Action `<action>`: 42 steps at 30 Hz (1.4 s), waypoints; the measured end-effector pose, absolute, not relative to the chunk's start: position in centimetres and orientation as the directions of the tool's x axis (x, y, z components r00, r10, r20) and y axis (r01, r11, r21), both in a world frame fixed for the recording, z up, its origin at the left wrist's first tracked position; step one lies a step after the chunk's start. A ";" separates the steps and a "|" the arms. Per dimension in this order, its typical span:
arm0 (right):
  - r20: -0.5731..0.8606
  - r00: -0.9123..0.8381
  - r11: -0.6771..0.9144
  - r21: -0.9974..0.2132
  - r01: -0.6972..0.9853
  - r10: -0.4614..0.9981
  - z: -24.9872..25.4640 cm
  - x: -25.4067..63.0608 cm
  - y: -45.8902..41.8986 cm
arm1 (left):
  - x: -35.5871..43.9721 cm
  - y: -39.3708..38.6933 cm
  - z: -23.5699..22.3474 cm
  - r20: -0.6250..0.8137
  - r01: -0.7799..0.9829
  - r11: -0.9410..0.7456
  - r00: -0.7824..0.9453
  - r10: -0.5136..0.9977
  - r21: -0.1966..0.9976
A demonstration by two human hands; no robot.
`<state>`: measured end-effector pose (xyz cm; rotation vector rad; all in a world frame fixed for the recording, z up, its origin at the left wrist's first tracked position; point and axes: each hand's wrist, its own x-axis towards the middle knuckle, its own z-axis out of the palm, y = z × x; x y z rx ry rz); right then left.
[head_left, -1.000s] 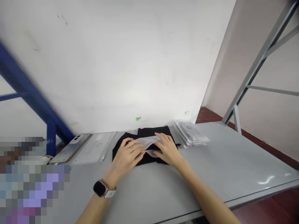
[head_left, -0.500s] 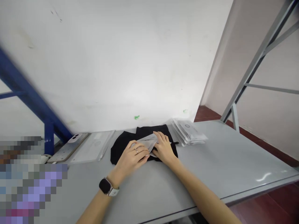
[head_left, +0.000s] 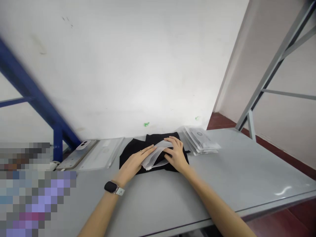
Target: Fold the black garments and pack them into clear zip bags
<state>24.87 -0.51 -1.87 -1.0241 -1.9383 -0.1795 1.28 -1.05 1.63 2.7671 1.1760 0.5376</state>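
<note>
A frosted plastic zip bag (head_left: 151, 160) lies over a folded black garment (head_left: 130, 149), its mouth gaping toward me. My left hand (head_left: 133, 164) holds the bag's left side, with long straight fingers on top; its thumb is hidden. At the bag's right side, my right hand (head_left: 175, 156) grips the upper layer, fingers above and thumb tucked at the opening. Black cloth shows through the gap between the layers; whether it is inside the bag or beneath it I cannot tell.
A stack of frosted bags (head_left: 202, 140) stands right of the garment. More flat bags (head_left: 101, 153) and a phone (head_left: 79, 153) lie to the left on the grey table (head_left: 234, 171). Blue (head_left: 37, 92) and grey (head_left: 269, 69) metal frames flank the white wall (head_left: 138, 65). The lower left is blurred out.
My left hand has shifted left and its fingers have straightened along the bag. The bag's mouth gapes wider. My right hand stays at the bag's right side. The view has shifted slightly.
</note>
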 end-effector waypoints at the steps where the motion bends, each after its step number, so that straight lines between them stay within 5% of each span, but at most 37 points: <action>1: 0.778 -0.230 0.655 -0.285 0.700 0.584 -1.7 25.0 -0.6 | 1.0 -1.1 1.8 0.287 0.687 -0.694 0.634 0.718 0.217; 9: 0.695 -0.098 0.690 -0.667 0.281 0.712 1.5 26.5 -1.6 | -2.8 -0.2 3.6 0.402 0.828 -0.540 0.448 0.799 0.150; 13: 0.640 -0.079 0.645 -0.759 0.085 0.764 2.1 27.5 -1.5 | -5.8 0.3 4.0 0.505 0.900 -0.423 0.319 0.802 0.104; 17: 0.597 -0.017 0.594 -0.794 0.129 0.802 1.4 28.1 -0.6 | -9.2 0.7 4.2 0.533 0.981 -0.163 0.081 0.842 0.108; 22: 0.582 0.040 0.551 -0.787 0.277 0.812 0.2 28.2 0.4 | -12.9 0.7 3.6 0.354 0.980 0.195 -0.200 0.914 0.049; 27: 0.529 0.091 0.488 -0.827 0.280 0.844 -0.4 28.4 0.8 | -15.1 1.3 1.8 0.158 0.982 0.164 -0.177 0.971 0.090; 42: 0.516 0.086 0.473 -0.831 0.293 0.852 -0.8 28.6 0.9 | -14.5 2.3 0.2 0.070 0.988 0.016 -0.027 0.997 0.156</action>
